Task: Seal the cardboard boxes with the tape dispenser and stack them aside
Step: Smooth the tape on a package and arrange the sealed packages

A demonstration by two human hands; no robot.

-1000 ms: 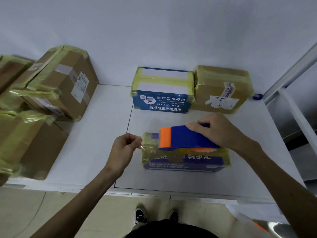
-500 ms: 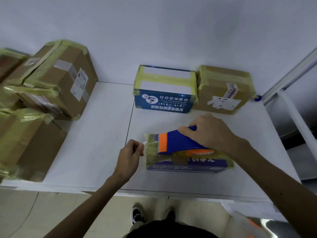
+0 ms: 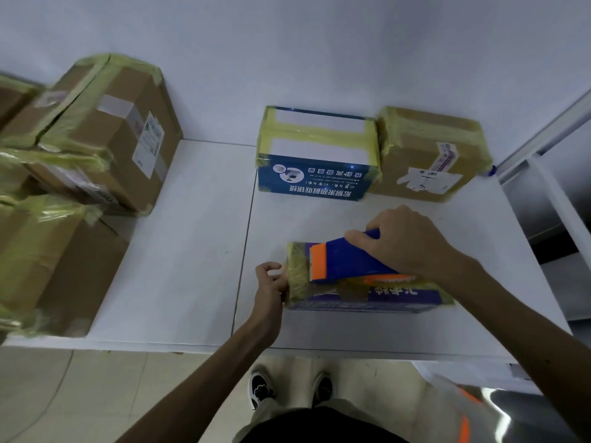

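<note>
Two-handed, right hand [image 3: 406, 243] gripping dispenser [image 3: 347, 260], left hand [image 3: 271, 284] pinching tape [image 3: 296, 271]

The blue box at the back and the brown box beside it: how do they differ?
The blue box has a printed blue front and white top; the brown box is plain cardboard with white labels. Tape crosses the blue box in bands but covers most of the brown box's top. Both are taped and stand touching.

Upside-down Chinese print on the blue box [image 3: 311, 183], seemingly unreadable.
</note>
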